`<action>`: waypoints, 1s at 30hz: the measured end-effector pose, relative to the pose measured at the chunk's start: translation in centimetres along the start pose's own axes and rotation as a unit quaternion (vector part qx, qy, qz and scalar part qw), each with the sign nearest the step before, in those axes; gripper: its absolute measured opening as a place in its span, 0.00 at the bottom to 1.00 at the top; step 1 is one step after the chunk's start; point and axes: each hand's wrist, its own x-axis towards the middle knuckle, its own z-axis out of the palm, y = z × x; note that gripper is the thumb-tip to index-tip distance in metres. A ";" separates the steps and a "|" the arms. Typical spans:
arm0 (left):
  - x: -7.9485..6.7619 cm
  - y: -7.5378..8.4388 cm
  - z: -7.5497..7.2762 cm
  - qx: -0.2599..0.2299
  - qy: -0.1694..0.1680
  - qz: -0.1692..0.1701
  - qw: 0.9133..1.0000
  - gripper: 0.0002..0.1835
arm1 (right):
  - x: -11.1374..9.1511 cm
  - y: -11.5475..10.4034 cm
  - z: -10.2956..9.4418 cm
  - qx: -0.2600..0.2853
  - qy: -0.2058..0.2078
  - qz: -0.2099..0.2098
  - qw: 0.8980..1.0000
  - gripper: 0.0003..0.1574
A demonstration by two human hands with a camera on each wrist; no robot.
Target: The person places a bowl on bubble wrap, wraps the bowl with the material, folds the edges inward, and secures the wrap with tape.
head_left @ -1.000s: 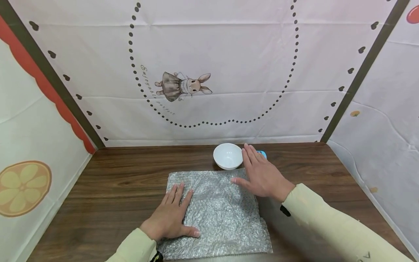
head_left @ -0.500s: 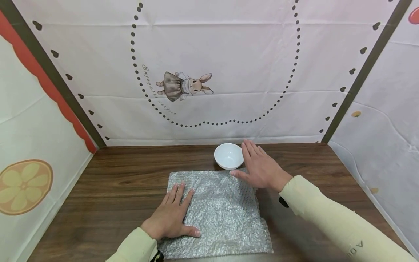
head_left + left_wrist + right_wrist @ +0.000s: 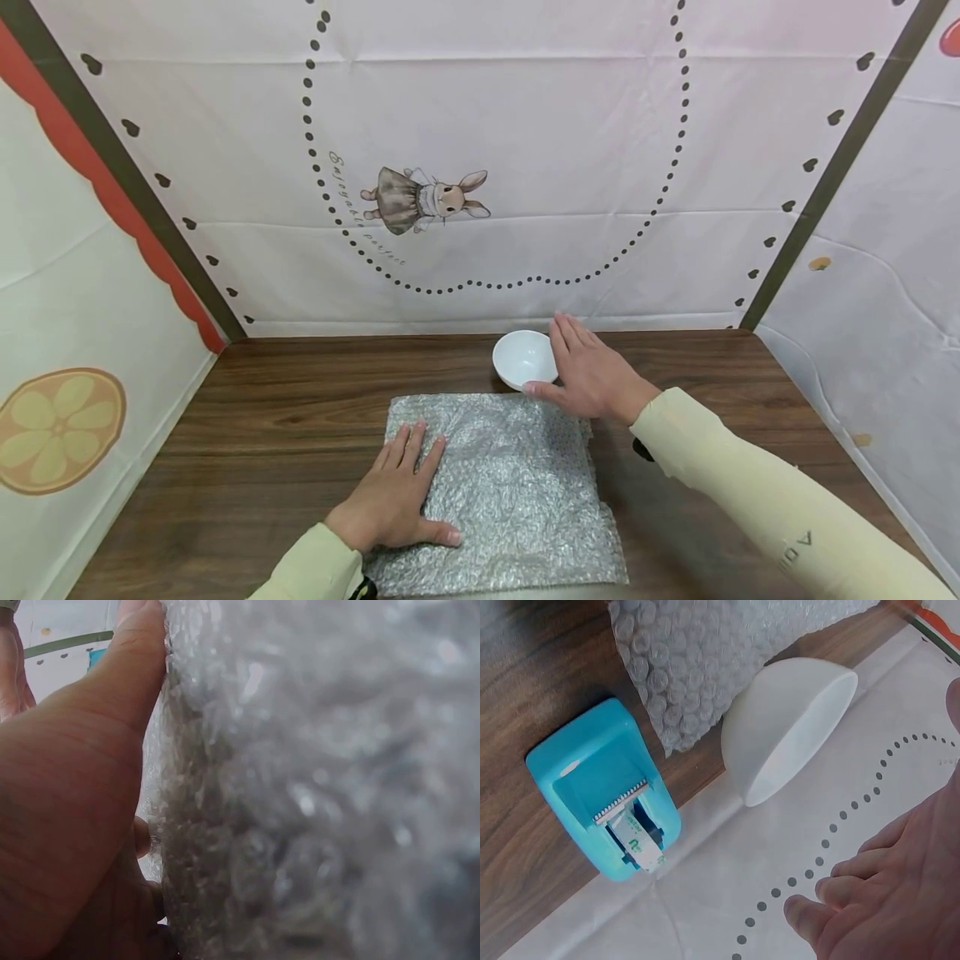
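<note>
A sheet of silvery bubble wrap [image 3: 517, 500] lies on the table, with my left hand [image 3: 397, 504] resting on its left part, fingers straight and thumb spread. The wrap fills most of the left wrist view. Beyond the sheet's far edge stands a white bowl [image 3: 521, 358]. My right hand [image 3: 592, 371] is held just right of the bowl, its fingers extended; it grips nothing, and whether it touches the bowl cannot be told. A turquoise tape dispenser [image 3: 577, 780] shows in the right wrist view next to the wrap's corner; in the head view my right hand hides it.
The brown wooden table [image 3: 285, 433] runs back to a white printed cloth [image 3: 570, 167] with a rabbit drawing, hanging close behind the bowl. More patterned cloth walls stand at the left [image 3: 67, 292] and right [image 3: 885, 317] sides.
My right hand has shifted slightly forward and to the left, and the turquoise dispenser behind it has gone out of sight in the head view. The left hand, bubble wrap and bowl stay put.
</note>
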 end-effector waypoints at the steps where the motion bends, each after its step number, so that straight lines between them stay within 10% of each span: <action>1: 0.0 0.0 0.0 0.000 0.000 0.000 1.000 0.71 | 0.2 0.0 0.0 -0.002 -0.001 0.000 1.000 0.65; 30: 0.2 -0.2 0.4 0.012 -0.004 -0.005 1.000 0.72 | 4.1 0.7 -0.2 0.028 -0.076 0.033 0.996 0.71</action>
